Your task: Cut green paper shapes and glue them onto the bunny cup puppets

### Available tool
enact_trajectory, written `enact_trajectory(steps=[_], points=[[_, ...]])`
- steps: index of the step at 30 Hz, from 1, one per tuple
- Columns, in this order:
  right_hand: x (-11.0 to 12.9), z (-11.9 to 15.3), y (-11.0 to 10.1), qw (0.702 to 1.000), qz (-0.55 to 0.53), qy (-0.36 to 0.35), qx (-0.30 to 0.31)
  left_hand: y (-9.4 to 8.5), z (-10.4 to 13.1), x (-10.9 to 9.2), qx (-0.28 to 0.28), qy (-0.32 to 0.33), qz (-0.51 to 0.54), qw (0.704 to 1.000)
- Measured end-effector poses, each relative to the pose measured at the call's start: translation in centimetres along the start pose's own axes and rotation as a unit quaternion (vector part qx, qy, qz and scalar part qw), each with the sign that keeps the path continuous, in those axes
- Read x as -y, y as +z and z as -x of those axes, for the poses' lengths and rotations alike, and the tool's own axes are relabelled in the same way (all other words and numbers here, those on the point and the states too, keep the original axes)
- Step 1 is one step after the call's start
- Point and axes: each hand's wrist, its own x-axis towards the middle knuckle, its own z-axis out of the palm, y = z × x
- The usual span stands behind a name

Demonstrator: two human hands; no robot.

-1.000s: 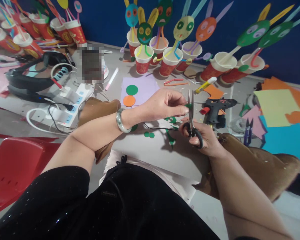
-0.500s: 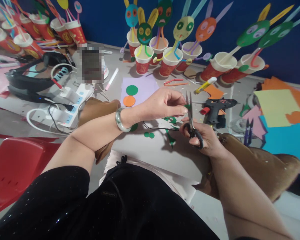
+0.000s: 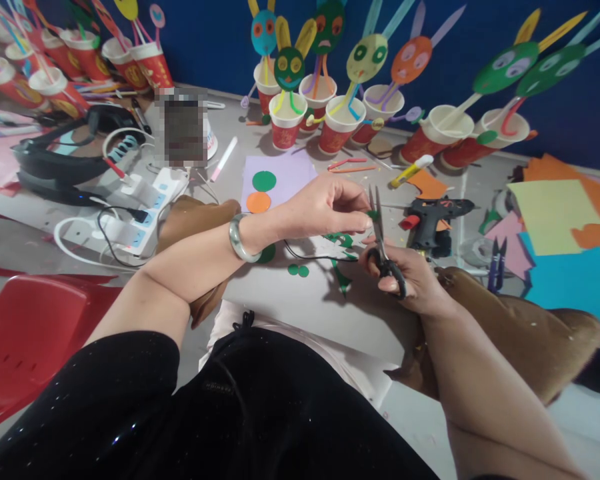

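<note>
My left hand (image 3: 337,207) pinches a small piece of green paper (image 3: 374,216), most of it hidden by the fingers. Black-handled scissors (image 3: 392,272) are gripped in my right hand (image 3: 415,277), their slightly parted blades pointing up beside that piece. Beneath the hands, green paper scraps (image 3: 341,277) lie on the table (image 3: 300,303). Two small green circles (image 3: 299,270) rest to the left of the scraps. Farther left, a larger green circle (image 3: 264,181) and an orange circle (image 3: 259,202) lie on a purple sheet (image 3: 293,163).
Red paper cups (image 3: 340,127) with rabbit-faced paper figures line the back. A black glue gun (image 3: 437,220) lies right of my hands, with coloured paper (image 3: 555,213) beyond it. At left are a power strip (image 3: 153,213) with cables and a red chair (image 3: 45,327).
The scissor blades have shifted slightly left and the gap between them has changed a little at the green piece. Both hands stay in nearly the same place.
</note>
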Motion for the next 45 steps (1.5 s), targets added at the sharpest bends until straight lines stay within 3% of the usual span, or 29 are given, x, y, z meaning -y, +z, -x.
enact_trajectory(steps=[13, 24, 45], points=[[-0.16, -0.13, 0.13, 1.0, 0.005, -0.011, -0.015, -0.01, 0.17, 0.2, -0.013, 0.006, 0.042, 0.999], [0.51, -0.25, 0.43, 1.0, 0.006, -0.001, -0.011, 0.27, -0.15, 0.88, 0.003, 0.012, -0.006, 1.0], [0.23, -0.1, 0.21, 1.0, 0.01, 0.01, -0.003, -0.3, -0.12, 0.3, 0.019, 0.017, -0.021, 0.999]])
